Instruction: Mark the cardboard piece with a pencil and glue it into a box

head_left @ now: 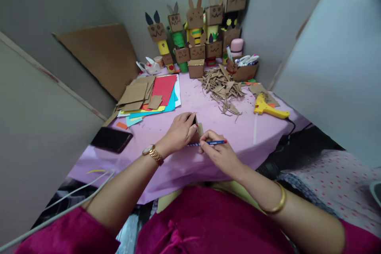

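Left hand [178,133] pinches a card piece [200,129] low over the pink surface [208,107], right hand [222,155] grips a pen [216,142] beside it; piece looks light, stiff, creasable, best held by edges.

You sit at home craft corner. Small table [208,107] under pink cloth, wedged between plain grey walls. Cardboard rabbit figures [196,35] line your far edge. Coloured paper sheets [163,87], cardboard scraps [222,85], yellow glue gun [264,108] and box of markers [244,69] spread before you. Phone [111,139] lies at your left, dotted household fabric [327,190] at your right.
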{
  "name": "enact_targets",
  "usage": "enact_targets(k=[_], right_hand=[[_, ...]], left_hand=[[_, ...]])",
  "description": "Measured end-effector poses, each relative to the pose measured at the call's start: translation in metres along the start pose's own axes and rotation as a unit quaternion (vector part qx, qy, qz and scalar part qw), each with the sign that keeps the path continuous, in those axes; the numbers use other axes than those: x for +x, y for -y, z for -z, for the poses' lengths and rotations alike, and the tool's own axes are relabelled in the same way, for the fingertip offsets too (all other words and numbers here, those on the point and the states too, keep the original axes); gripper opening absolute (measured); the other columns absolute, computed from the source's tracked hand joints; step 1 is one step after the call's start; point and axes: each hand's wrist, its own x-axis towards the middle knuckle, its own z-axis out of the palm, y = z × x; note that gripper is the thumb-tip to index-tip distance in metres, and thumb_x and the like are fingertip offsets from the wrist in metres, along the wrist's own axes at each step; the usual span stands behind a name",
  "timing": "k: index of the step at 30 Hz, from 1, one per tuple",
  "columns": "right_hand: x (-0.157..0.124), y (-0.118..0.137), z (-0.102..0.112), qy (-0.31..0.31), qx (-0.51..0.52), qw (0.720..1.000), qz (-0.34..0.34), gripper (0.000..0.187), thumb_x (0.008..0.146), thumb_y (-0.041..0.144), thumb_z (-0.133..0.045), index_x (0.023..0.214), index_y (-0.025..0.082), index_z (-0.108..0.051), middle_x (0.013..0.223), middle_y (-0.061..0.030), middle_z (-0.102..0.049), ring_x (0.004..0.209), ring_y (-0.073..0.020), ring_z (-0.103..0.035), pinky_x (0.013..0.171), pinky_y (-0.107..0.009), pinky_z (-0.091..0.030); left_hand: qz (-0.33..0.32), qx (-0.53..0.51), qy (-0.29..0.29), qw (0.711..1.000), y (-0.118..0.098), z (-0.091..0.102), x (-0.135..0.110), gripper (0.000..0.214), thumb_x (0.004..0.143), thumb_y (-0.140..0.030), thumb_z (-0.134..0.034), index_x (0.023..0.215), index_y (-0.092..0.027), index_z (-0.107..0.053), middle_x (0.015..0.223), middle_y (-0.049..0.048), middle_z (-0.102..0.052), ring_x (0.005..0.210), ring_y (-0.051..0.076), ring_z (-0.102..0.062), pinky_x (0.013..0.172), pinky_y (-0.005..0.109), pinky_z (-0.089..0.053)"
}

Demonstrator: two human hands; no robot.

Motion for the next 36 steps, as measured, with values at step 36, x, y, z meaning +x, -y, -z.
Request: enact_targets(k=[36], right_hand=[[0.000, -0.005, 0.002, -0.013, -0.007, 0.999, 0.039, 0.015, 0.083, 0.021, -0.045, 0.068, 0.024, -0.049, 0.059, 0.0046, -0.060, 0.061, -0.0154, -0.059, 0.069, -0.027, -0.040]], left_hand=[[-0.002, 0.024, -0.044, 0.999, 0.003, -0.006, -0.003, 0.035, 0.092, -0.028, -0.053, 0.126, -0.018, -0.049, 0.126, 0.0100, -0.055, 0.114, 0.027, -0.054, 0.094, 0.051, -0.045]])
